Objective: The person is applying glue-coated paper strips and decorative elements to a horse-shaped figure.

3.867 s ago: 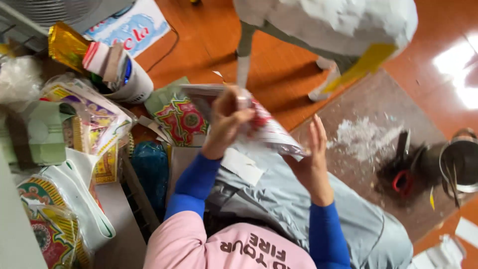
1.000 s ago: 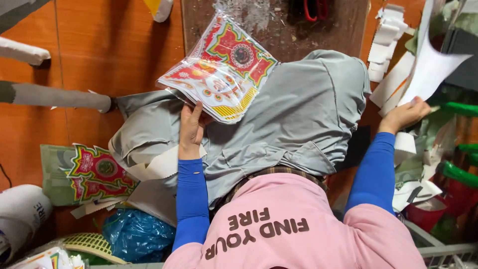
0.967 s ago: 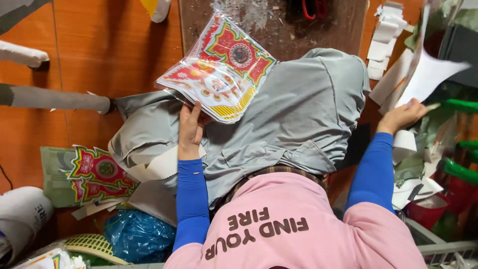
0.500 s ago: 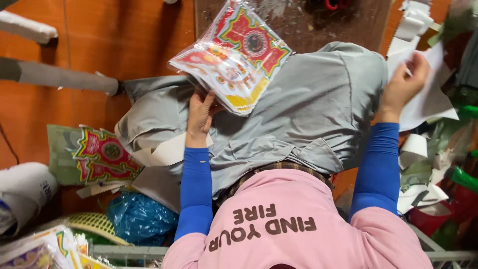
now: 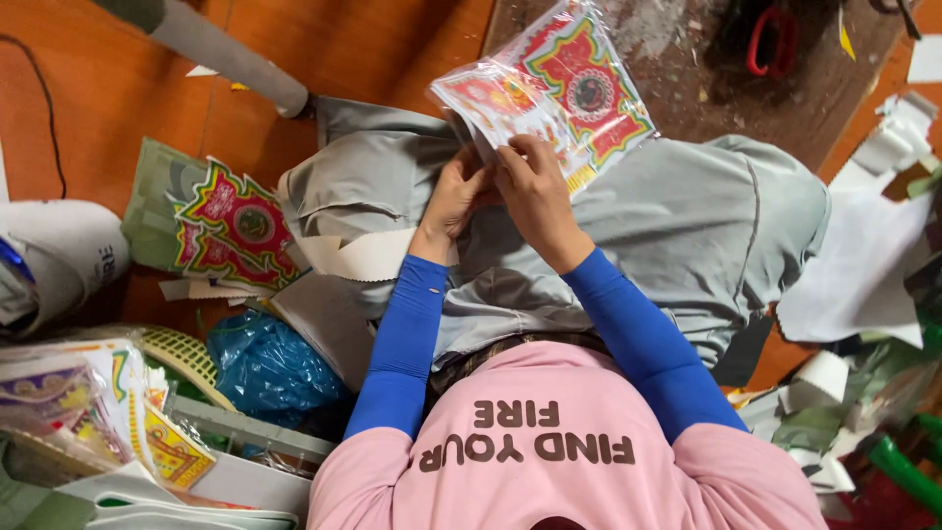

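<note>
Right hand [image 5: 535, 186] is back at the lap; half a second ago it was out at the person's right side on the loose white paper sheets [image 5: 863, 265], and a second ago it was holding one of those sheets up. That sheet is gone from the hand now. Both hands meet on the clear plastic packet of red, green and yellow printed paper cut-outs [image 5: 554, 93], which the left hand [image 5: 456, 196] alone was holding up until now. My reading: the paper is set aside and the work has come back to the packet itself, handled at its near edge.

Packet sits raised above the grey-trousered knees, tilted, its far corner over the dusty brown mat [image 5: 687, 59], its lower edge in the fingers.

Pose: both forearms in blue sleeves run forward from the pink shirt and converge, wrists close, hands touching side by side. Left hand's fingers are curled under the packet's bottom edge, thumb side up, gripping it. Right hand lies over the same edge, knuckles up, fingers bent and pressed together on the plastic; whether thumb and forefinger pinch a flap there I cannot tell, the fingertips are hidden.

Around: a second flat cut-out of the same red and green pattern [image 5: 231, 231] lies on the orange floor to the left, a crumpled blue plastic bag [image 5: 270, 363] near the left elbow
</note>
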